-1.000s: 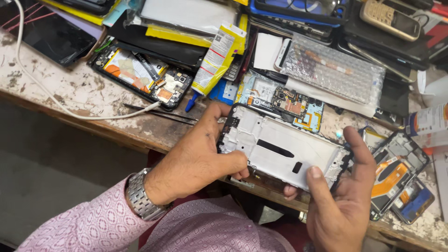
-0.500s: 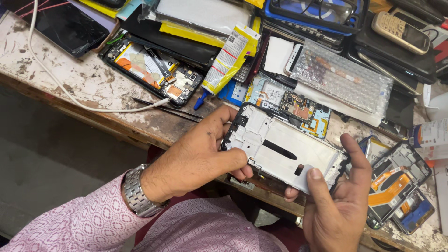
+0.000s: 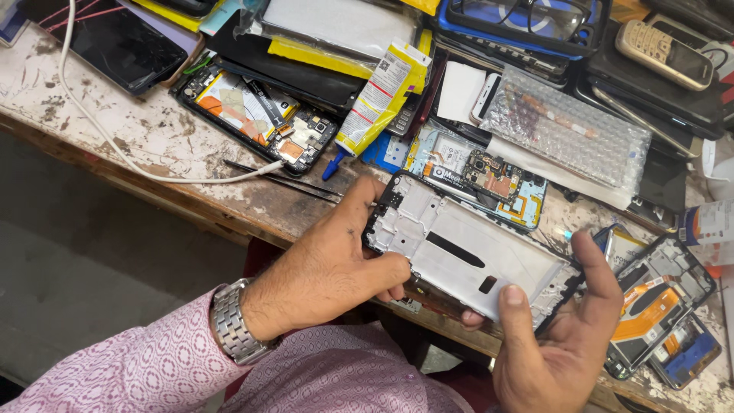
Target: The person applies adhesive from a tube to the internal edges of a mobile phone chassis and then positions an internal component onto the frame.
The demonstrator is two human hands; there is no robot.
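I hold a bare white phone frame with a black rim over the front edge of a worn workbench. My left hand grips its left end, thumb on the top corner, a metal watch on the wrist. Its right end rests in my right hand, thumb pressed on the lower face and index finger up along the right edge. The frame lies tilted, its inner side facing me.
Opened phones lie all around: one with a yellow battery, a blue one behind the frame, two at right. Black tweezers, a white cable, a yellow glue tube and bubble wrap crowd the bench.
The view has shifted slightly. Both hands keep the same hold on the frame, which has barely moved.
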